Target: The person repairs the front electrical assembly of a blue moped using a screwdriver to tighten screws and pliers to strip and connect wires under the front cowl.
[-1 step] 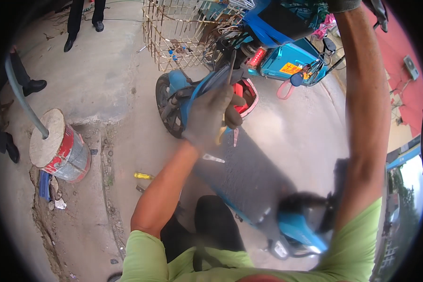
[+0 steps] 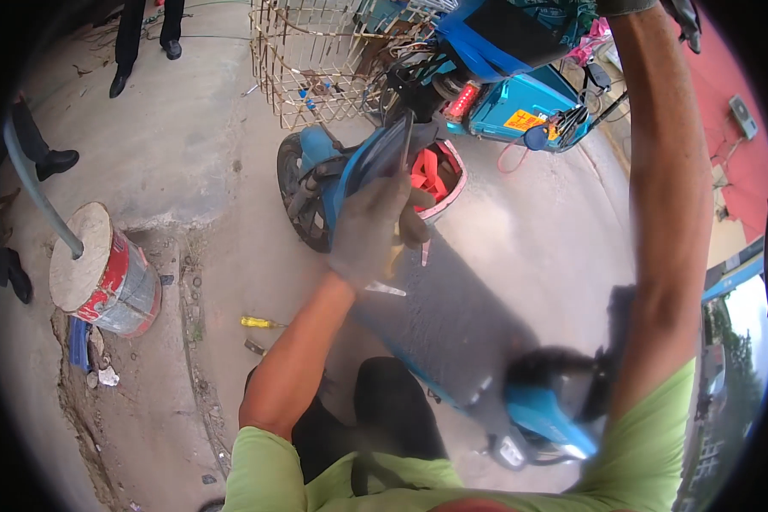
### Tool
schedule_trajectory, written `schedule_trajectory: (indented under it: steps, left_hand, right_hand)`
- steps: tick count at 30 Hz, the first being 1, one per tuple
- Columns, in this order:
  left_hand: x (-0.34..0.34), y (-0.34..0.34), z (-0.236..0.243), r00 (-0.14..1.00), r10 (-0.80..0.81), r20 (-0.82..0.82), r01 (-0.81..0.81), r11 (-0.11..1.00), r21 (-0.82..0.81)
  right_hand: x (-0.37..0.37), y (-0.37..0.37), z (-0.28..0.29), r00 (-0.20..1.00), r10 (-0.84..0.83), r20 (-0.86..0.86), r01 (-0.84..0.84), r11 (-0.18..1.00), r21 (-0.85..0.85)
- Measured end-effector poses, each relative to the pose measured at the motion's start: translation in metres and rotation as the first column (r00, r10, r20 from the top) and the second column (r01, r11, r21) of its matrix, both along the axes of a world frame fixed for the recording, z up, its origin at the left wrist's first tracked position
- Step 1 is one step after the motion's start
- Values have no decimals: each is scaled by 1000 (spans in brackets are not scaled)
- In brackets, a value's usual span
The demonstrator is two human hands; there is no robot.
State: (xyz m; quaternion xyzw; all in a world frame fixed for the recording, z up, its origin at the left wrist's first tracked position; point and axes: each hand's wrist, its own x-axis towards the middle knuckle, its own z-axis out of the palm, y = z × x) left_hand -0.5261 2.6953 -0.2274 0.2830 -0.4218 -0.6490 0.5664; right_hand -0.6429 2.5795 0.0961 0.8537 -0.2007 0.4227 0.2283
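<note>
My gloved left hand point(image 2: 371, 226) is closed round a screwdriver-like tool with a yellow handle point(image 2: 395, 256). Its thin shaft point(image 2: 408, 128) points up past the fingers, and both hand and tool are smeared by motion. Beneath them lies a blue scooter with a black wheel point(image 2: 292, 183) and a long dark deck point(image 2: 452, 307). Red strips point(image 2: 435, 175) fill an open pink-rimmed compartment beside the hand. High at the right edge of the work, my right hand point(image 2: 627, 7) in a dark glove is mostly cut off by the frame, near a blue-and-black scooter body point(image 2: 503, 38); its fingers are hidden.
A yellow-handled screwdriver point(image 2: 258, 322) lies on the concrete. To the left stands a red-and-grey bucket point(image 2: 115, 282) with a pole set in it. A rusty wire basket point(image 2: 303, 64) and a turquoise box point(image 2: 520, 107) are ahead. Other people's dark-clad legs point(image 2: 132, 43) show far left.
My left hand and the tool have moved slightly left and blurred, with the shaft smeared. More of the red strips shows. The whole view has shifted a little. My right arm stays raised.
</note>
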Motion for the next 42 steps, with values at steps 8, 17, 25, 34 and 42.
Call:
schedule_trajectory:
  steps: [8, 17, 25, 34, 42]
  left_hand:
    - [-2, 25, -197, 949, 78, 306, -82, 997, 0]
    - [45, 94, -249, 768, -64, 637, 112, 993, -34]
    - [44, 94, -246, 746, 21, 666, 46, 995, -83]
    - [28, 107, -213, 770, 9, 638, -43, 998, 38]
    - [40, 116, -70, 621, 264, 738, -240, 961, -141]
  right_hand:
    - [-7, -10, -17, 1000, 3, 21, -3, 1000, 26]
    - [-10, -14, -26, 995, 25, 102, -37, 993, 112]
    - [-15, -16, -30, 985, 34, 172, -68, 978, 195]
    - [-14, -16, -25, 974, 33, 224, -110, 935, 336]
    - [-45, 71, -45, 958, 41, 282, -108, 968, 225]
